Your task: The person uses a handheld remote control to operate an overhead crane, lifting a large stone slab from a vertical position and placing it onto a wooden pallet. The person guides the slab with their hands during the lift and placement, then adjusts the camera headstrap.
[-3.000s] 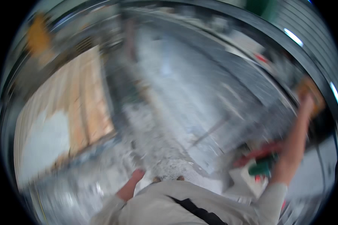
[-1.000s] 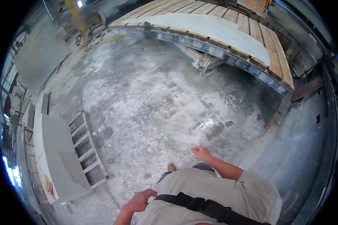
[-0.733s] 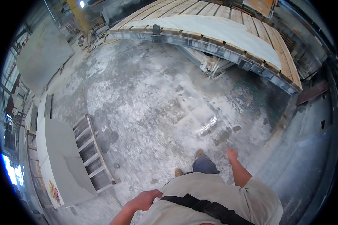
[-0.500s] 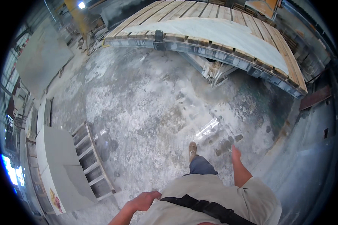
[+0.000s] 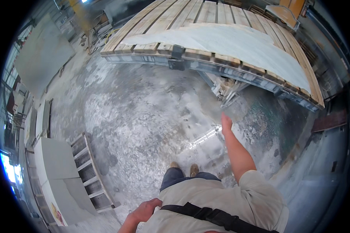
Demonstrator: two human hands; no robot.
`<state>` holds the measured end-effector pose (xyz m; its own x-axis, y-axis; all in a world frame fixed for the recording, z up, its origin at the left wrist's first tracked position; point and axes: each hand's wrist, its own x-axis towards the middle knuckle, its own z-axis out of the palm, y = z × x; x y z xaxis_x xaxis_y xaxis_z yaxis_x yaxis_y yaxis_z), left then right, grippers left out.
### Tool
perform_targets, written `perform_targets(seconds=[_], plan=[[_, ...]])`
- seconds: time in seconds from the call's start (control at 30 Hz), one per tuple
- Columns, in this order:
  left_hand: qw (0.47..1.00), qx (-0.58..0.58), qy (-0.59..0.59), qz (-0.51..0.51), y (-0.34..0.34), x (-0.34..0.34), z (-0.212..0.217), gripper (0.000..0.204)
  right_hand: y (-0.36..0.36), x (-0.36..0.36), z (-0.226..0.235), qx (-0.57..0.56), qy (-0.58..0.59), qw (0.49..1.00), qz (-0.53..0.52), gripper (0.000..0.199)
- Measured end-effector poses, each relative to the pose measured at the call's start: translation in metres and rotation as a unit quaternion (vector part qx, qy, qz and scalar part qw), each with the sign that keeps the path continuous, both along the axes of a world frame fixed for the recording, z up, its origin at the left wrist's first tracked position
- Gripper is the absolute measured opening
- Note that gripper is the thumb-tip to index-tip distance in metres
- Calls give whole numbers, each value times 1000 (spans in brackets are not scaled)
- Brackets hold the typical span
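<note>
My left hand (image 5: 145, 210) is closed beside my waist, against the shirt hem and the end of a black strap (image 5: 212, 213). Whatever its fingers may hold is hidden. My right hand (image 5: 226, 124) reaches forward over the wet floor with nothing visible in it, its fingers loosely stretched and slightly blurred. Ahead of it is a large slatted wooden table top (image 5: 147, 48) on a grey metal frame. A pale, irregular stone slab (image 5: 229, 40) lies flat on the slats.
Two pale panels (image 5: 68, 196) rest beside a wooden slatted frame (image 5: 91, 167) at left. A big slab (image 5: 42, 58) leans behind them. Metal legs (image 5: 227, 91) stick out under the table. A grey ledge (image 5: 315, 171) runs along the right. The concrete floor (image 5: 124, 128) has wet, shiny patches.
I have come closer to the table. My right arm has swung forward and up. Both feet now show below me, where only one did. My left hand stays at my waist.
</note>
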<state>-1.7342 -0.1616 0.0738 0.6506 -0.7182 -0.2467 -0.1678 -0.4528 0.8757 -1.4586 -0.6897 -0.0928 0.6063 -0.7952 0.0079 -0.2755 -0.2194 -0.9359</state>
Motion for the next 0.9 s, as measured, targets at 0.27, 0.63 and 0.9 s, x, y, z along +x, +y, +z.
perform_targets(seconds=[0.27,0.63,0.9], plan=[[998,-48,-46,0,136,98,-69,29,124,159,24,56,-159,985,48,38],[989,95,110,34,170,205,-76,30,138,302,51,-32,-173,984,3,55],[982,129,121,59,177,245,-130,26,108,371,-4,-68,-187,977,-73,66]])
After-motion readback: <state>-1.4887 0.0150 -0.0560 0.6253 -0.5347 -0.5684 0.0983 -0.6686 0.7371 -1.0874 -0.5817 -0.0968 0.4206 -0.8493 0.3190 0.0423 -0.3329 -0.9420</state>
